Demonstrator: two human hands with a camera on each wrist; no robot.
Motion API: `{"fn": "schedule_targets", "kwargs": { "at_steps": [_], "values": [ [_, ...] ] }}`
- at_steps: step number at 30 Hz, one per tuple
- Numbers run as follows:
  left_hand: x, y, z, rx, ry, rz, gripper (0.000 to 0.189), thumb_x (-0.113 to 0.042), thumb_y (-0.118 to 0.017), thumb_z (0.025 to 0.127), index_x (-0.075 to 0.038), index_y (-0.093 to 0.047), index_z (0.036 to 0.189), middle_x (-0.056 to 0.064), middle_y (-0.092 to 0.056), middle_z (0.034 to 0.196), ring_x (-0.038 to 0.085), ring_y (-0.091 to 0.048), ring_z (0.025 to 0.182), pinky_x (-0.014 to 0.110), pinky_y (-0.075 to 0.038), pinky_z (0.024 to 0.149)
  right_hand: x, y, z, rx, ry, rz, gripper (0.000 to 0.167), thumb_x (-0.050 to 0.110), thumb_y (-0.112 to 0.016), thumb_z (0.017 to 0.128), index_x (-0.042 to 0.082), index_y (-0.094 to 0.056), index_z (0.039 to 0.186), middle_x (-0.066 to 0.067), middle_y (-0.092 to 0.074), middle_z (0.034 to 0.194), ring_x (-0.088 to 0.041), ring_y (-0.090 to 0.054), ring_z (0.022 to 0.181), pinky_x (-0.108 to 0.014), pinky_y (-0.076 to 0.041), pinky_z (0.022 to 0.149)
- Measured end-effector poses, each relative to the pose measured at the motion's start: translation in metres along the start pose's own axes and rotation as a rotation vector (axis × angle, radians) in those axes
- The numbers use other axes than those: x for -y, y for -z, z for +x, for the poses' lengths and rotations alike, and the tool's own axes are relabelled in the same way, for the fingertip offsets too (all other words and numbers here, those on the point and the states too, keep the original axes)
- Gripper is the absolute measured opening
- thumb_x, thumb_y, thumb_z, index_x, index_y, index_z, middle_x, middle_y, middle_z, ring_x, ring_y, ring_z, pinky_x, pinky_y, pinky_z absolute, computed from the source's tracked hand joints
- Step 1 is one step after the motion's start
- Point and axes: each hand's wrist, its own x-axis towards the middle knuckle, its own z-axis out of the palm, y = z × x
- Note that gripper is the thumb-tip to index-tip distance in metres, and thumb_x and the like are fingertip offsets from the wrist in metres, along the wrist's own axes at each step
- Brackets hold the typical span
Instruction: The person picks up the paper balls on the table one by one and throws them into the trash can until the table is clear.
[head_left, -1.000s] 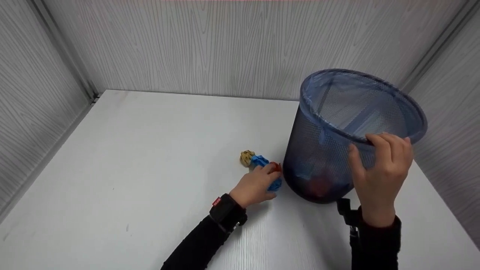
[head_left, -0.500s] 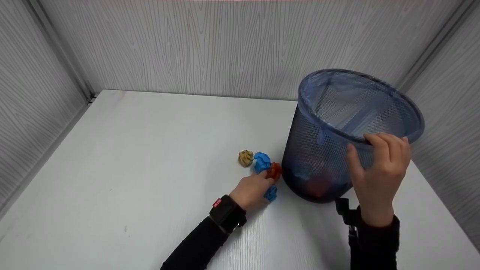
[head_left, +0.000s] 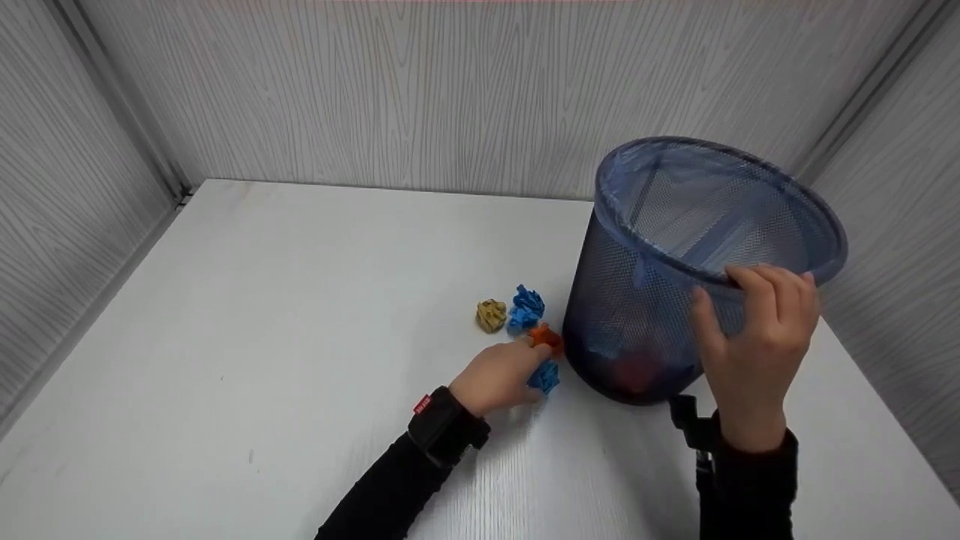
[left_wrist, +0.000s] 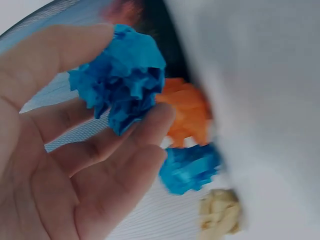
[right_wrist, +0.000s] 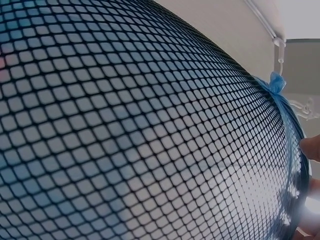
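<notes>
My left hand [head_left: 499, 375] pinches a crumpled blue paper ball [left_wrist: 122, 75] between thumb and fingertips, low over the table beside the bin. An orange paper ball [head_left: 545, 339] lies just past my fingers, close to the bin's base. Beyond it are a second blue paper ball [head_left: 526, 309] and a tan paper ball [head_left: 491, 316]. My right hand [head_left: 761, 345] grips the near rim of the black mesh wastebasket [head_left: 622, 300], fingers over the edge and thumb outside. A translucent blue bag lines the bin and folds over its rim; its knot [right_wrist: 276, 82] shows in the right wrist view.
A reddish shape [head_left: 637, 371] and some blue show through the mesh near the bin's bottom. The white table [head_left: 300, 300] is bounded by grey wood-grain panels [head_left: 420, 97] at the back and both sides.
My left hand has drawn back slightly from the orange ball and now pinches the nearer blue ball. The farther blue ball has shifted away and turned. My right hand stays on the rim.
</notes>
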Motion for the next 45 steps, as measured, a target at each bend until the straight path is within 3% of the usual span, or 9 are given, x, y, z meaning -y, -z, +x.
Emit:
{"fn": "schedule_targets", "kwargs": {
  "at_steps": [8,13,18,22,28,32,39,45],
  "values": [
    [-0.012,0.029,-0.015,-0.253,-0.1,-0.004,0.042,-0.024,-0.066,0.078,-0.006,-0.054,0.114,0.006,-0.057,0.102,0.01,-0.056,0.076,0.02,-0.046,0.064,0.001,0.0,0.001,-0.004,0.003,0.006,0.025,0.01,-0.066,0.072,-0.007,-0.059,0.088,-0.023,-0.056,0.088,-0.038,-0.047,0.092,-0.046,-0.021,0.099],
    [-0.017,0.041,-0.023,-0.393,-0.145,-0.06,0.044,-0.025,-0.067,0.078,-0.003,-0.053,0.114,0.006,-0.056,0.101,0.009,-0.054,0.081,0.019,-0.045,0.069,0.007,0.001,0.002,-0.035,0.008,0.053,0.031,0.015,-0.063,0.073,-0.006,-0.057,0.094,-0.022,-0.054,0.098,-0.038,-0.046,0.097,-0.046,-0.022,0.098],
    [-0.024,0.049,-0.029,-0.533,-0.192,-0.134,0.046,-0.024,-0.068,0.078,0.001,-0.053,0.114,0.009,-0.055,0.103,0.012,-0.053,0.082,0.019,-0.045,0.07,0.024,-0.005,0.001,-0.126,0.134,0.157,0.031,0.025,-0.06,0.08,-0.004,-0.056,0.09,-0.018,-0.054,0.104,-0.034,-0.047,0.1,-0.05,-0.025,0.095],
    [-0.03,0.053,-0.034,-0.612,-0.231,-0.188,0.045,-0.022,-0.067,0.079,0.002,-0.053,0.114,0.01,-0.054,0.105,0.013,-0.052,0.085,0.018,-0.045,0.072,0.034,-0.008,-0.006,-0.052,0.296,0.226,0.028,0.026,-0.059,0.083,-0.002,-0.059,0.089,-0.016,-0.058,0.101,-0.032,-0.051,0.096,-0.045,-0.031,0.094],
    [-0.033,0.055,-0.038,-0.633,-0.27,-0.25,0.046,-0.022,-0.066,0.079,0.003,-0.051,0.116,0.011,-0.053,0.109,0.013,-0.052,0.085,0.018,-0.045,0.07,0.034,-0.011,-0.015,0.281,0.494,0.255,0.032,0.028,-0.056,0.086,-0.001,-0.061,0.098,-0.017,-0.058,0.104,-0.033,-0.052,0.093,-0.032,-0.032,0.096],
    [-0.034,0.055,-0.04,-0.618,-0.291,-0.277,0.048,-0.022,-0.066,0.08,0.004,-0.049,0.117,0.012,-0.053,0.11,0.013,-0.052,0.084,0.019,-0.045,0.068,0.038,-0.016,-0.02,0.416,0.559,0.258,0.036,0.031,-0.054,0.087,0.001,-0.06,0.107,-0.017,-0.056,0.11,-0.032,-0.052,0.097,-0.031,-0.032,0.096],
    [-0.036,0.055,-0.042,-0.599,-0.363,-0.333,0.046,-0.019,-0.064,0.081,0.004,-0.049,0.118,0.011,-0.053,0.11,0.013,-0.051,0.094,0.022,-0.043,0.077,0.045,-0.021,-0.026,0.482,0.606,0.255,0.037,0.031,-0.05,0.089,0.003,-0.058,0.111,-0.017,-0.054,0.114,-0.03,-0.052,0.101,-0.031,-0.032,0.096],
    [-0.038,0.055,-0.044,-0.565,-0.371,-0.338,0.049,-0.02,-0.064,0.082,0.005,-0.047,0.12,0.013,-0.052,0.112,0.014,-0.05,0.099,0.02,-0.041,0.082,0.047,-0.022,-0.028,0.48,0.612,0.265,0.035,0.031,-0.049,0.09,0.003,-0.059,0.108,-0.017,-0.055,0.113,-0.03,-0.052,0.099,-0.03,-0.035,0.093]
  ]
}}
